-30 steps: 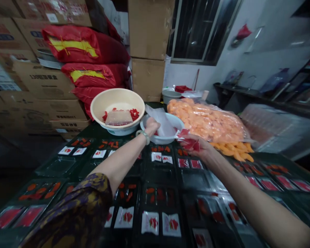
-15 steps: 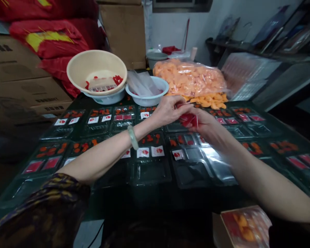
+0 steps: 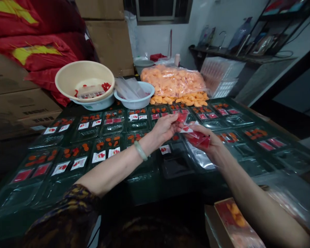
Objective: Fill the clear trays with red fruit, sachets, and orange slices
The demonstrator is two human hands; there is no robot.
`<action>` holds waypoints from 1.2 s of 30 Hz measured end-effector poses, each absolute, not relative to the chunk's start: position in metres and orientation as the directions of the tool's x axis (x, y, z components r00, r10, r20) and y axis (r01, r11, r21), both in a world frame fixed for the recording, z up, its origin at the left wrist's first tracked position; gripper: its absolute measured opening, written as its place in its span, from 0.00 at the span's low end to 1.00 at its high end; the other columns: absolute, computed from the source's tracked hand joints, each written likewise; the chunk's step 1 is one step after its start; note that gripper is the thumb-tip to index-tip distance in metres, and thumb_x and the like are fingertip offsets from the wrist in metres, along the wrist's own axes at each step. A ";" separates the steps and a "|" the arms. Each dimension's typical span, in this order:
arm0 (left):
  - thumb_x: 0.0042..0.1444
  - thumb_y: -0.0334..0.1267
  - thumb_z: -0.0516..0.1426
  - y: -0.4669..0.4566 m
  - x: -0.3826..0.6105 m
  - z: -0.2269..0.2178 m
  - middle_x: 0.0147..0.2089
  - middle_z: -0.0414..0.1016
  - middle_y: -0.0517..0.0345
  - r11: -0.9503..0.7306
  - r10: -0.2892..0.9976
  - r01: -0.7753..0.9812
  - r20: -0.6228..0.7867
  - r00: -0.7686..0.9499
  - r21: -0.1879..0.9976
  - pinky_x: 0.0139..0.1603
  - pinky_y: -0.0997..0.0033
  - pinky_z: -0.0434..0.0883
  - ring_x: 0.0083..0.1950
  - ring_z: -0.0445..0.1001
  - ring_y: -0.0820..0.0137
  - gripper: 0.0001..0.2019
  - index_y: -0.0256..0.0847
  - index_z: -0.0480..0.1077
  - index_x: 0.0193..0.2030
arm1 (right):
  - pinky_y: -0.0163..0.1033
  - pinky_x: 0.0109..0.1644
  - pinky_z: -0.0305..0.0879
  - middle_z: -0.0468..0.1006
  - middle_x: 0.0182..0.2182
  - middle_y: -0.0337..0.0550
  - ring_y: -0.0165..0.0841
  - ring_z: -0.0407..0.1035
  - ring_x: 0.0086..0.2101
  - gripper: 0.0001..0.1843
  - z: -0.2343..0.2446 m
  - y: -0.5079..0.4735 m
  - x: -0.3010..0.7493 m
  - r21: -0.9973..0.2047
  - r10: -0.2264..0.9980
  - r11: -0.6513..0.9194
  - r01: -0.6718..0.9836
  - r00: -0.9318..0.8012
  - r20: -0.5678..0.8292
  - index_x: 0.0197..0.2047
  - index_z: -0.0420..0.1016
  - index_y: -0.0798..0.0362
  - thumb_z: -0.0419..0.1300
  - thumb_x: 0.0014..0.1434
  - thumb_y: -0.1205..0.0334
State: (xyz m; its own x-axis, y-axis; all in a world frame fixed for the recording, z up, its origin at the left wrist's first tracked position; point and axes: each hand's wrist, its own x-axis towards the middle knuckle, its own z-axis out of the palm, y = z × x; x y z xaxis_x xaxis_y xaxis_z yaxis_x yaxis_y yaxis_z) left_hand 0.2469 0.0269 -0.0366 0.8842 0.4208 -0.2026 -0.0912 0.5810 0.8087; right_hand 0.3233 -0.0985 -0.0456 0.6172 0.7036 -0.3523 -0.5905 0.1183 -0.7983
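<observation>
My left hand, with a pale green bangle on the wrist, is closed at the fingertips on a small red packet. Close beside it, my right hand grips several red sachets, one with its white printed face showing. Both hands are over the second row of clear plastic trays. Just below them, a tray has one white printed sachet in a middle compartment. Orange and red pieces lie in the upper compartments of nearby trays.
At the back left stand a cream basin and a light blue bowl. A big plastic bag of orange pieces lies behind the trays. Cardboard boxes and red sacks are stacked left. An open carton sits near my right forearm.
My head view has turned to the right. My hands have moved slightly apart, and the red packets between them now show more clearly.
</observation>
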 end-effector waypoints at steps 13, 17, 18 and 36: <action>0.46 0.25 0.57 -0.012 0.247 -0.057 0.18 0.66 0.62 0.173 0.597 0.299 -0.342 0.726 0.938 0.13 0.80 0.49 0.15 0.60 0.81 0.07 0.36 0.64 0.22 | 0.28 0.16 0.63 0.69 0.19 0.35 0.25 0.62 0.16 0.10 -0.055 -0.182 0.360 -0.758 0.587 0.199 -0.621 0.695 -0.415 0.26 0.67 0.51 0.63 0.42 0.73; 0.45 0.25 0.57 -0.035 0.269 -0.071 0.16 0.64 0.63 0.093 0.619 0.371 -0.345 0.706 0.924 0.13 0.79 0.49 0.14 0.61 0.78 0.10 0.38 0.61 0.19 | 0.29 0.19 0.67 0.73 0.21 0.37 0.28 0.67 0.19 0.10 -0.063 -0.196 0.361 -0.767 0.531 0.234 -0.597 0.739 -0.414 0.27 0.69 0.52 0.65 0.41 0.72; 0.44 0.25 0.58 -0.038 0.274 -0.076 0.15 0.64 0.64 0.078 0.626 0.388 -0.348 0.698 0.918 0.13 0.78 0.49 0.14 0.61 0.78 0.11 0.38 0.60 0.19 | 0.30 0.19 0.68 0.73 0.21 0.37 0.28 0.68 0.19 0.11 -0.065 -0.198 0.361 -0.769 0.528 0.234 -0.595 0.742 -0.413 0.27 0.69 0.52 0.65 0.40 0.73; 0.45 0.27 0.62 -0.038 0.251 -0.028 0.20 0.67 0.63 -0.030 0.418 0.178 -0.150 0.896 0.983 0.16 0.80 0.55 0.17 0.60 0.82 0.09 0.36 0.63 0.23 | 0.27 0.18 0.62 0.71 0.17 0.34 0.25 0.65 0.17 0.14 -0.054 -0.166 0.322 -0.864 0.686 0.164 -0.475 0.685 -0.246 0.24 0.69 0.54 0.71 0.35 0.68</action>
State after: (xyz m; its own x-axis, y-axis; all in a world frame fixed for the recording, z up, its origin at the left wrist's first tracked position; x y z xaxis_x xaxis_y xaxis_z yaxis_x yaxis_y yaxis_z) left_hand 0.2514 -0.0381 -0.0277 0.8961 0.4178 -0.1498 0.1784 -0.0301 0.9835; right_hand 0.3225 -0.1664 -0.0536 0.6850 0.6858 -0.2459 -0.4750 0.1645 -0.8645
